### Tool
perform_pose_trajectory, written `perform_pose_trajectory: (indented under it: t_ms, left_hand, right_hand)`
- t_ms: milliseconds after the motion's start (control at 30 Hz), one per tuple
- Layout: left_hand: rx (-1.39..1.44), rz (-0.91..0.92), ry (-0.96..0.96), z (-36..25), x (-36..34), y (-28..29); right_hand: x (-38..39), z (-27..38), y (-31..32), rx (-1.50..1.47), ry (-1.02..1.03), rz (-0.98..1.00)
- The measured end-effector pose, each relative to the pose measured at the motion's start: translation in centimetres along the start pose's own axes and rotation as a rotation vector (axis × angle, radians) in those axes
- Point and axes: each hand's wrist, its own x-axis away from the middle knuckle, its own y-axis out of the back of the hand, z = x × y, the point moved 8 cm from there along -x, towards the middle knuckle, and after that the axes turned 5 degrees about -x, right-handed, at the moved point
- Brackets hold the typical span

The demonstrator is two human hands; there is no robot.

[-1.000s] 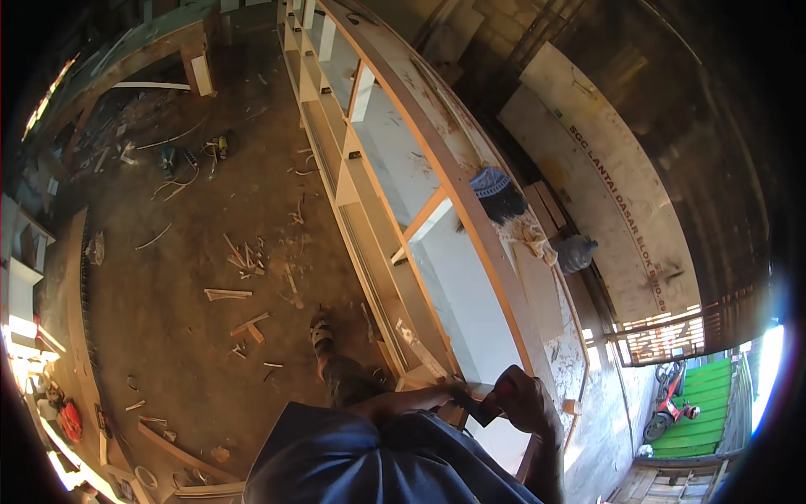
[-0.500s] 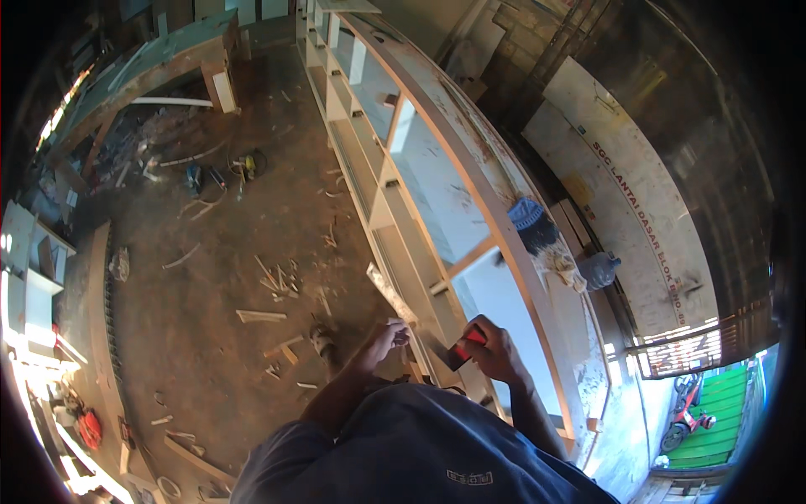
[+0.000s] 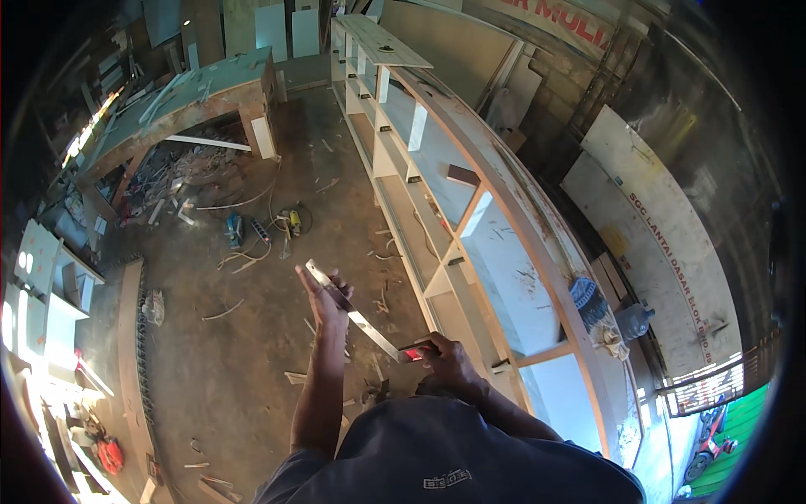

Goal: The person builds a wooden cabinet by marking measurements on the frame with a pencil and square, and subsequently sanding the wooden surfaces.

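Note:
A try square [image 3: 369, 331], with a shiny metal blade and a red and dark handle, is held between both hands in front of my chest. My right hand [image 3: 451, 363] is closed around the handle. Up along the blade, near its far end, my left hand [image 3: 327, 301] grips it, and the blade's tip shows past the fingers. Just to the right stretches a long wooden cabinet frame [image 3: 437, 281] with pale panels and several compartments. Neither hand touches the frame.
Wood offcuts [image 3: 295, 377] and corded power tools [image 3: 235, 229] litter the brown floor. A green-topped workbench [image 3: 180, 99] stands at the far left, a long board [image 3: 130, 353] nearer. A blue cloth [image 3: 585, 298] and a clear plastic bottle [image 3: 635, 319] are right of the frame.
Both hands have moved left, away from the cabinet frame, with the try square. My left hand has gone farther out along the blade. The view has shifted too.

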Motion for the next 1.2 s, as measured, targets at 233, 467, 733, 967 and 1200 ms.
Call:
perform_pose_trajectory:
  t_ms: [233, 467, 733, 967, 1200]
  left_hand:
    - [-0.099, 0.001, -0.056, -5.0, -7.9, -10.3]
    - [-0.19, 0.163, -0.147, -4.1, -19.0, -22.3]
    - [-0.532, 0.267, -0.333, -5.8, -33.3, -38.3]
    - [-1.17, 0.333, -0.928, -6.2, -43.5, -53.4]
    - [-1.284, 0.544, -1.08, -0.8, -52.2, -63.5]
  right_hand:
    - [-10.8, 2.2, -0.7, -0.169, 0.116, 0.03]
    - [-25.6, -0.8, 1.1, -0.198, -0.068, 0.179]
    - [-43.7, 1.9, 11.6, -0.08, 0.165, -0.063]
    - [-55.4, 3.1, 18.9, -0.05, 0.268, -0.409]
    - [-64.4, 1.2, 24.1, -0.042, 0.195, -0.713]
